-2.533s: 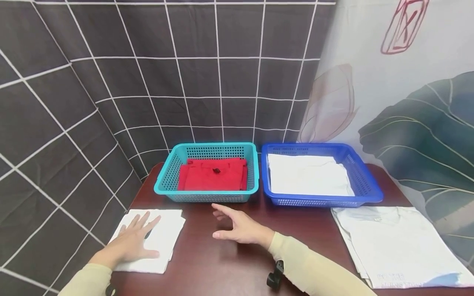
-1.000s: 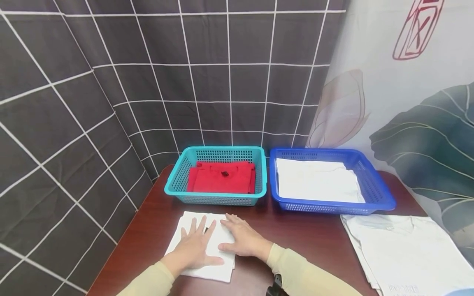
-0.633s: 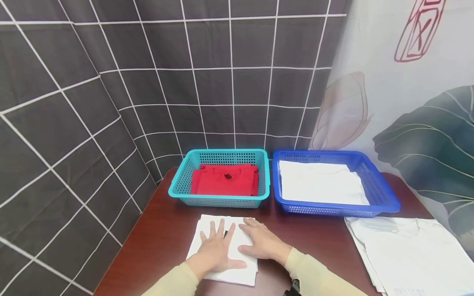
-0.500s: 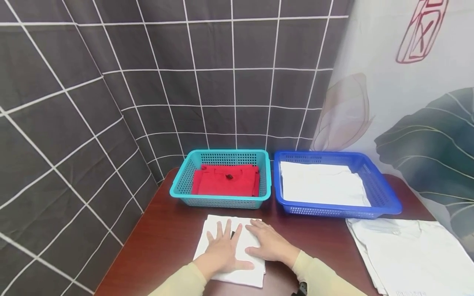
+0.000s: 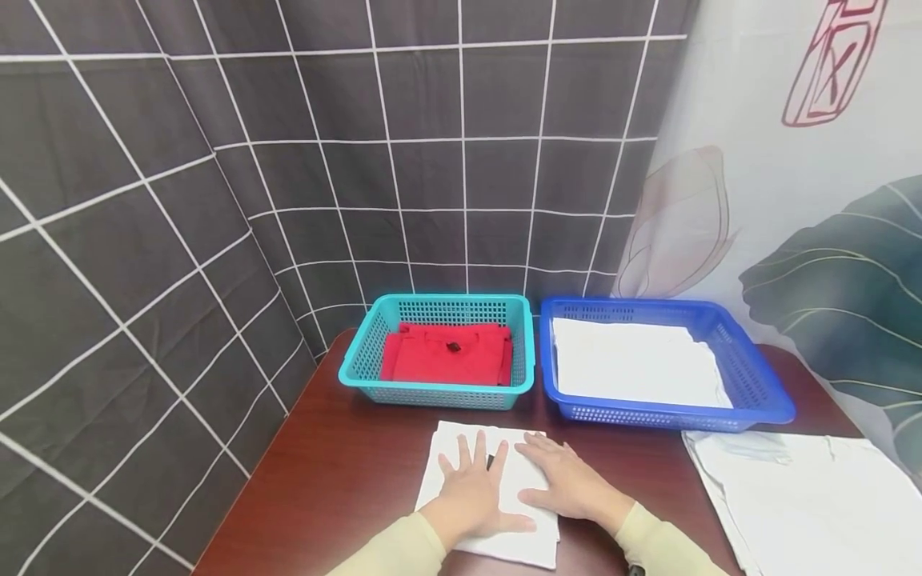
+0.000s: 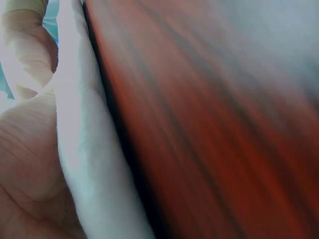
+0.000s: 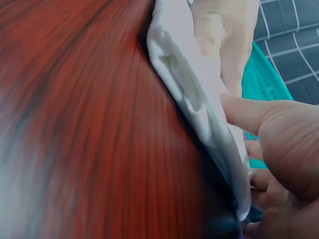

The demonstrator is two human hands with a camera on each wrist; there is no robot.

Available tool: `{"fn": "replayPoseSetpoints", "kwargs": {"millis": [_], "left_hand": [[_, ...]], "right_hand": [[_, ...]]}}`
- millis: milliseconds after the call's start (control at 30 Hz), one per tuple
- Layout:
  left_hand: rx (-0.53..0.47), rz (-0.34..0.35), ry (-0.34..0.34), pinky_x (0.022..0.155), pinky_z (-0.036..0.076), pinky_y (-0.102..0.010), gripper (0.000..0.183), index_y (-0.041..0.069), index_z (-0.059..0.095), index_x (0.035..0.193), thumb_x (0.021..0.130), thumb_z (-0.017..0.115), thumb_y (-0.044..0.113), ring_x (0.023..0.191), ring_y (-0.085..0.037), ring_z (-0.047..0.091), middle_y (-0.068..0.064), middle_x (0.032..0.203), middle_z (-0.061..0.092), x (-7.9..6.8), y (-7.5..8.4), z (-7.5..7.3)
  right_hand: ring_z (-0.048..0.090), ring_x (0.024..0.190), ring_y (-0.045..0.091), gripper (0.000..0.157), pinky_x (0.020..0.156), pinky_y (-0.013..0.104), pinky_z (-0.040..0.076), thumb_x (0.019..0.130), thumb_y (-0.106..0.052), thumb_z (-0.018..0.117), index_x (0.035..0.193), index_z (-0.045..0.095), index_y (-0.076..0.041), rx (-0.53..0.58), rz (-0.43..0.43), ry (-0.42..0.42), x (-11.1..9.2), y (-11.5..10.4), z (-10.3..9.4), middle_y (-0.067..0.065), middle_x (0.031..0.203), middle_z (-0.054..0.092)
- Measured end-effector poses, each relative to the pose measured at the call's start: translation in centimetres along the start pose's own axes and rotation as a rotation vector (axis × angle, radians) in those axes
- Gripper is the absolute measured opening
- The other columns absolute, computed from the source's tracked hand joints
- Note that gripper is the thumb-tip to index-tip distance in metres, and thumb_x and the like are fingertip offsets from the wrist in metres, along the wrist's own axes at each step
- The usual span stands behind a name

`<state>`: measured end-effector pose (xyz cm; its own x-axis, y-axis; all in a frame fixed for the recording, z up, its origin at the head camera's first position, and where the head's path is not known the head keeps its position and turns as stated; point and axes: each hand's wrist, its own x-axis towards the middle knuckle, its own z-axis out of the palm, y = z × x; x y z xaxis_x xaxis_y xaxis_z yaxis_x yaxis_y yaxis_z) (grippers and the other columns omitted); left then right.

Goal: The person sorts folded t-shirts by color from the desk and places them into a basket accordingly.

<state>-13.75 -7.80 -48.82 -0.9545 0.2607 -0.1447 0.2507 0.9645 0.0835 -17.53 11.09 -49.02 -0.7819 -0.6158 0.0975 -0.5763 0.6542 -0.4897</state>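
Observation:
On the table in the head view lies a folded white shirt (image 5: 519, 548) with a small dark mark on top. My left hand (image 5: 471, 488) rests flat on it, fingers spread and thumb pointing right. Over its right edge lies my right hand (image 5: 569, 480), fingers extended and thumb on the cloth. The left wrist view has the shirt's thick folded edge (image 6: 92, 139) beside the left palm (image 6: 30, 154). From the right wrist, the layered edge of the shirt (image 7: 199, 112) shows, with the right thumb (image 7: 246, 112) touching its top.
Behind stands a turquoise basket (image 5: 432, 395) holding folded red clothing (image 5: 446, 364). To its right is a blue basket (image 5: 648, 414) with folded white clothing (image 5: 634, 364). A stack of white shirts (image 5: 821, 496) lies at the table's right. A dark grid-patterned curtain (image 5: 317, 176) hangs behind.
The folded white shirt has slid from the table's left side rightward to the middle under my left hand. My right hand has come down onto its right edge and travelled along with it.

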Motion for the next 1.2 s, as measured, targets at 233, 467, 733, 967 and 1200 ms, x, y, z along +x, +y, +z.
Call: {"fn": "replayPoseSetpoints", "kwargs": {"millis": [233, 467, 733, 967, 1200], "left_hand": [[0.032, -0.013, -0.015, 0.096, 0.024, -0.075, 0.12, 0.02, 0.023, 0.154, 0.062, 0.044, 0.094, 0.138, -0.051, 0.018, -0.021, 0.156, 0.02, 0.4, 2.6, 0.1], [0.076, -0.028, 0.014, 0.096, 0.027, -0.073, 0.119, 0.023, 0.026, 0.153, 0.06, 0.043, 0.095, 0.138, -0.048, 0.023, -0.018, 0.155, 0.023, 0.6, 5.2, 0.3], [0.069, -0.058, -0.018, 0.098, 0.026, -0.072, 0.12, 0.026, 0.025, 0.153, 0.057, 0.044, 0.096, 0.139, -0.047, 0.021, -0.017, 0.156, 0.022, 1.3, 6.9, -0.2], [-0.005, 0.016, -0.041, 0.097, 0.03, -0.07, 0.107, 0.025, 0.028, 0.152, 0.068, 0.048, 0.088, 0.139, -0.046, 0.023, -0.016, 0.156, 0.024, 1.3, 5.5, -1.1], [-0.223, 0.036, 0.015, 0.102, 0.032, -0.062, 0.085, 0.019, 0.037, 0.149, 0.081, 0.063, 0.062, 0.138, -0.036, 0.031, -0.015, 0.153, 0.031, 0.9, 1.4, -3.1]], "right_hand": [[0.038, 0.133, 0.042, 0.068, 0.098, 0.072, 0.026, 0.08, -0.037, 0.075, 0.133, 0.054, -0.001, -0.01, 0.001, 0.026, -1.7, 1.4, -1.0, 0.024, 0.14, 0.046], [0.04, 0.132, 0.042, 0.068, 0.098, 0.072, 0.027, 0.079, -0.039, 0.076, 0.132, 0.055, -0.003, -0.022, 0.027, 0.03, -3.5, 2.6, -1.8, 0.022, 0.139, 0.049], [0.037, 0.133, 0.044, 0.071, 0.099, 0.071, 0.026, 0.078, -0.04, 0.076, 0.133, 0.054, -0.001, 0.018, 0.033, 0.048, -4.2, 3.7, -2.6, 0.023, 0.14, 0.048], [0.039, 0.131, 0.044, 0.068, 0.101, 0.064, 0.032, 0.078, -0.036, 0.077, 0.132, 0.055, -0.002, 0.003, 0.03, 0.081, -4.2, 3.6, -2.6, 0.024, 0.14, 0.047], [0.042, 0.127, 0.048, 0.056, 0.094, 0.063, 0.04, 0.081, -0.038, 0.075, 0.128, 0.061, -0.012, 0.004, 0.145, 0.187, -5.4, 2.9, -3.5, 0.025, 0.138, 0.047]]}}
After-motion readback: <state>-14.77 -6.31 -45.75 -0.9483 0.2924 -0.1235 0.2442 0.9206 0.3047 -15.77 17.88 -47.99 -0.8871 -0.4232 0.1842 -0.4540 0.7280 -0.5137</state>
